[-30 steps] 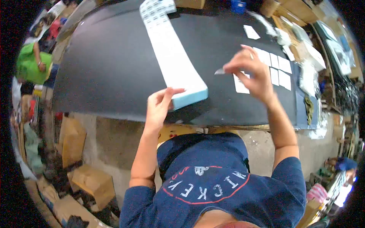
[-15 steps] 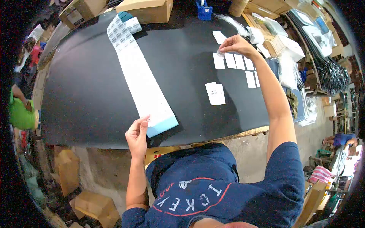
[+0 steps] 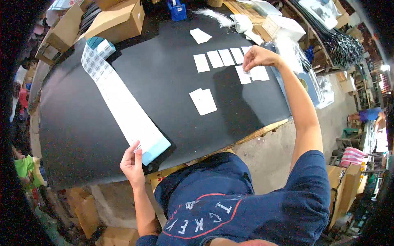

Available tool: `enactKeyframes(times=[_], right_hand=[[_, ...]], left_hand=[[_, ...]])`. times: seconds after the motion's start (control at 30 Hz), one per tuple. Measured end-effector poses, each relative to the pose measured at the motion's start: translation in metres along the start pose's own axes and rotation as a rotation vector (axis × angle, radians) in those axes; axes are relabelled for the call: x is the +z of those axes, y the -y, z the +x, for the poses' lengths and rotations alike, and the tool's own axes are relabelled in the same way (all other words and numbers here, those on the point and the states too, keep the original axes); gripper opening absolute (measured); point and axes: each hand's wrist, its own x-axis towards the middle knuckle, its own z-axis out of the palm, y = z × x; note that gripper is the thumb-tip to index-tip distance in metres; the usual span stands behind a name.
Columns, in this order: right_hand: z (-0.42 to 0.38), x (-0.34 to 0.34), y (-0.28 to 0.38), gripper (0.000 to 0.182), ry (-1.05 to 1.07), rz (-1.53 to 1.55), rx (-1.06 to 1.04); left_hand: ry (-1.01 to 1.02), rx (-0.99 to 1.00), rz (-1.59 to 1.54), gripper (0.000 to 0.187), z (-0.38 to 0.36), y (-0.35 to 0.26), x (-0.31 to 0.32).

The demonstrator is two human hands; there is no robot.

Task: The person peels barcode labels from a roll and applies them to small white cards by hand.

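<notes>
A long strip of sticker labels (image 3: 119,104) runs across the black table, printed at its far end and pale blue at its near end. My left hand (image 3: 133,166) pinches the strip's near edge between thumb and fingers. At the right, my right hand (image 3: 260,56) has its fingertips pinched together over a white card (image 3: 243,78). A small printed label (image 3: 247,73) shows at those fingertips, against the card. A row of white cards (image 3: 214,59) lies just beyond, partly hidden by the hand. Two overlapping cards (image 3: 204,102) lie nearer me.
More white cards (image 3: 200,36) overlap farther back. A blue tape dispenser (image 3: 177,11) and a cardboard box (image 3: 117,20) stand at the far edge. White boxes (image 3: 283,28) and clear plastic bags (image 3: 289,49) crowd the right side. Other people are in the background.
My right hand has moved with the label from the left end of the card row to a card in the nearer row. My left hand stays at the strip's end. The view has turned.
</notes>
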Motion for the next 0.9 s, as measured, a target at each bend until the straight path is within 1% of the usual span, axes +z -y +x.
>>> enactKeyframes(times=[0.1, 0.23, 0.33, 0.4, 0.73, 0.9], right_hand=[[-0.001, 0.004, -0.010, 0.014, -0.055, -0.033, 0.006], [0.000, 0.007, -0.011, 0.014, -0.097, -0.049, -0.003], [0.001, 0.006, -0.014, 0.019, -0.097, -0.122, -0.008], [0.002, 0.007, -0.016, 0.019, -0.100, -0.114, -0.012], [0.005, 0.014, -0.014, 0.015, -0.148, -0.121, -0.017], [0.005, 0.017, -0.015, 0.016, -0.165, -0.129, -0.008]], left_hand=[[-0.016, 0.042, -0.022, 0.025, 0.000, -0.005, 0.005], [-0.014, 0.046, -0.019, 0.025, -0.001, -0.003, 0.005], [-0.023, 0.055, -0.038, 0.025, -0.001, 0.000, 0.004], [0.007, 0.011, -0.026, 0.025, -0.002, 0.002, 0.000], [0.008, 0.024, -0.050, 0.028, -0.002, 0.002, 0.001], [0.009, 0.028, -0.054, 0.028, -0.002, 0.003, 0.001]])
